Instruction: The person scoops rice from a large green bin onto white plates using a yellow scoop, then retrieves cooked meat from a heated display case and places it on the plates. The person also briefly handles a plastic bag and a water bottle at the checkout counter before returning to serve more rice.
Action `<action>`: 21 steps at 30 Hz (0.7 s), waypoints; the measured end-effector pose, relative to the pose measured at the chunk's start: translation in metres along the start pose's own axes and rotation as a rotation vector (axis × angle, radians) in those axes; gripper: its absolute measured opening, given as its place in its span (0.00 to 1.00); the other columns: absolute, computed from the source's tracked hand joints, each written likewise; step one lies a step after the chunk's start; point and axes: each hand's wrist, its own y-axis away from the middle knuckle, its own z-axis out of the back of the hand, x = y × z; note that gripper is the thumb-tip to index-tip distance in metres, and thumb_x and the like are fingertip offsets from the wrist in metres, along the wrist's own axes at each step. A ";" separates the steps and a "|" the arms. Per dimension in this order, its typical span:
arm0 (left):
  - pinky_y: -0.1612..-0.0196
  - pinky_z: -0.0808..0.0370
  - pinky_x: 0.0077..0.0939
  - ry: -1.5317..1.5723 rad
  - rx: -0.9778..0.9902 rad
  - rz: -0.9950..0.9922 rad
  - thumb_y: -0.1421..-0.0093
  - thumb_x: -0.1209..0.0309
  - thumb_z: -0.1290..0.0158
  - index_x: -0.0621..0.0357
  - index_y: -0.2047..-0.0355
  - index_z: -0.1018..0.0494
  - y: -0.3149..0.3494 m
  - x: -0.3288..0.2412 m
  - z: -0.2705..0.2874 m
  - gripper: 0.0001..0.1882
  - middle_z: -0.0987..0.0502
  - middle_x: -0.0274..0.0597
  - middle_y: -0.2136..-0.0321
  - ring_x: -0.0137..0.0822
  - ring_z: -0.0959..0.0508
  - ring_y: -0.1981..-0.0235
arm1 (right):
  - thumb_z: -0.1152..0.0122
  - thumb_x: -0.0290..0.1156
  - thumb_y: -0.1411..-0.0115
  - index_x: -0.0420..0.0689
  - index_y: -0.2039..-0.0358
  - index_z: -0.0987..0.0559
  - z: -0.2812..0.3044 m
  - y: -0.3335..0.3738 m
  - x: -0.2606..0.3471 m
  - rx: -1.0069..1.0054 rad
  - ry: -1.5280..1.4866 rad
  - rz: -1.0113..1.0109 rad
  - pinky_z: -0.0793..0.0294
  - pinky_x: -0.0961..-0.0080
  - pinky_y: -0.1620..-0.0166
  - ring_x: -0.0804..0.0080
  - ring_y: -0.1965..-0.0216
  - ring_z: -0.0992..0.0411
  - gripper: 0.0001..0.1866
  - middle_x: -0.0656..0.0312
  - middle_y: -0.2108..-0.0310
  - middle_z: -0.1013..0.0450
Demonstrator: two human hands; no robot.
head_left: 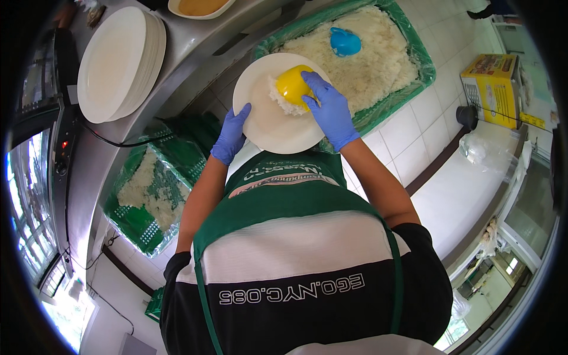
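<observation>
A white plate (260,127) is held in front of my apron by my left hand (232,133), gloved in blue, its thumb over the left rim. On the plate's upper right lies some cooked white rice (276,97), with a yellow cup (292,84) pressed down over it. My right hand (327,105), in a matching glove, has its fingers around that cup. Just beyond sits a big green crate (425,56) lined with clear plastic and filled with rice. A blue scoop or cup (345,42) rests on the rice there.
Stacked white plates (115,62) stand on the metal counter (177,50) to the left, near a bowl (201,7) of brownish food. Below it, another green crate (145,231) holds a little rice. A yellow cardboard box (491,89) is at the far right.
</observation>
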 end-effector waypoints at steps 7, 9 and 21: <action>0.56 0.25 0.27 -0.107 0.082 -0.067 0.38 0.70 0.50 0.65 0.47 0.36 -0.009 0.003 0.007 0.20 0.25 0.45 0.56 0.34 0.23 0.59 | 0.55 0.24 0.43 0.39 0.47 0.32 -0.036 -0.010 0.000 -0.013 0.569 0.270 0.31 0.67 0.46 0.53 0.47 0.33 0.21 0.50 0.48 0.32; 0.58 0.24 0.26 -0.111 0.090 -0.105 0.38 0.71 0.49 0.66 0.48 0.35 -0.013 0.000 -0.001 0.20 0.25 0.44 0.57 0.33 0.23 0.61 | 0.55 0.25 0.43 0.38 0.48 0.32 -0.031 -0.023 -0.003 -0.015 0.580 0.289 0.30 0.66 0.47 0.53 0.47 0.33 0.21 0.49 0.49 0.31; 0.57 0.25 0.25 -0.093 0.042 -0.222 0.38 0.71 0.51 0.66 0.48 0.34 -0.006 0.010 -0.011 0.19 0.25 0.44 0.57 0.32 0.23 0.61 | 0.46 0.36 0.40 0.41 0.65 0.27 -0.025 -0.002 -0.005 -0.139 0.252 -0.124 0.29 0.56 0.71 0.48 0.74 0.27 0.11 0.48 0.77 0.27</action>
